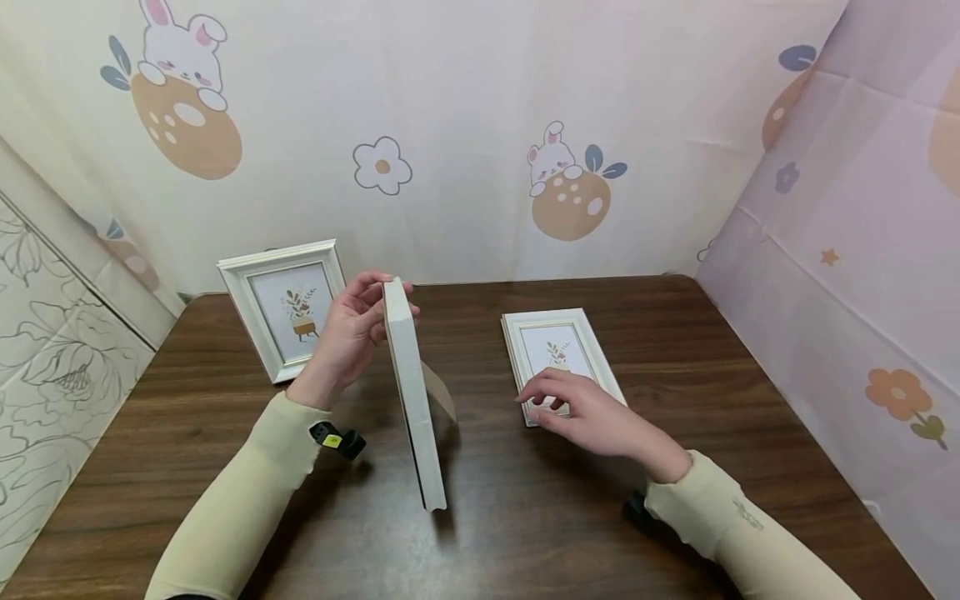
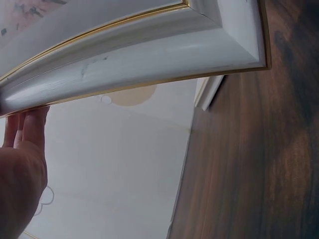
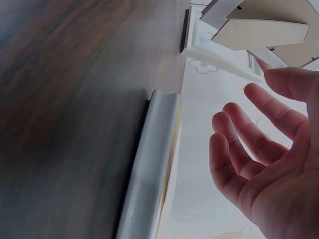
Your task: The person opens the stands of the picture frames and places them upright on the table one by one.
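My left hand (image 1: 347, 329) grips a white picture frame (image 1: 411, 400) near its top, with fingers and thumb on either side of it. The head view catches this frame edge-on and tilted, its brown support leg (image 1: 439, 392) sticking out to the right. In the left wrist view, the gilt-lined white border (image 2: 124, 59) spans the top, with fingers (image 2: 34, 127) at its edge. My right hand (image 1: 588, 414) hovers, fingers loosely bent and holding nothing, over the near part of a second white frame (image 1: 592, 354) lying face up. The right wrist view shows that frame's edge (image 3: 152, 169) beside the palm.
A third white frame (image 1: 251, 321) stands upright at the back left, showing a potted-plant print (image 1: 302, 312). The dark wooden table (image 1: 510, 517) meets a patterned curtain (image 1: 457, 217) at the back and another patterned sheet (image 1: 847, 275) on the right.
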`<move>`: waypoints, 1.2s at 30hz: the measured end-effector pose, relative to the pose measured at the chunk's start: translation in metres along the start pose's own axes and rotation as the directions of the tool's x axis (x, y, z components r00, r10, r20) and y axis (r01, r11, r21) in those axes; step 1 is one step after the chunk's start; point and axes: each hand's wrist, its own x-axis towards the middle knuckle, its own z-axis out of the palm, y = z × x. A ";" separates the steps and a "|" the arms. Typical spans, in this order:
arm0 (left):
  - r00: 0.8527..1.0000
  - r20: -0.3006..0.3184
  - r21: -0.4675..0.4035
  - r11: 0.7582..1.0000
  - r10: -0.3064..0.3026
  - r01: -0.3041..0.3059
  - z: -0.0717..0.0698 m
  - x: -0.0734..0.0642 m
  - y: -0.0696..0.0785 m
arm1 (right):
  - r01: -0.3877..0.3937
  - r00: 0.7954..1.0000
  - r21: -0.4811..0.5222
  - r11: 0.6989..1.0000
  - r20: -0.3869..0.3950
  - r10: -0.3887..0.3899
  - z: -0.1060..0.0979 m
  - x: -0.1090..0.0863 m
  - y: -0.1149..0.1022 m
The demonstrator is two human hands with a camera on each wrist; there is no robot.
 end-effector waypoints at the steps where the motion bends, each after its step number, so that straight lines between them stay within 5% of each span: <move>1: 1.000 0.006 -0.003 1.000 -0.001 0.001 0.001 0.000 0.000 | 0.006 1.000 -0.004 1.000 -0.003 -0.006 0.001 0.002 -0.001; 15: 0.999 0.037 0.008 1.000 -0.006 0.006 0.005 -0.002 -0.003 | 0.118 0.983 -0.035 0.992 -0.136 -0.122 0.023 0.031 -0.015; 36: 0.999 0.039 0.023 1.000 -0.022 0.021 0.008 -0.002 -0.006 | 0.091 0.993 0.099 0.991 -0.089 -0.083 0.053 0.051 -0.023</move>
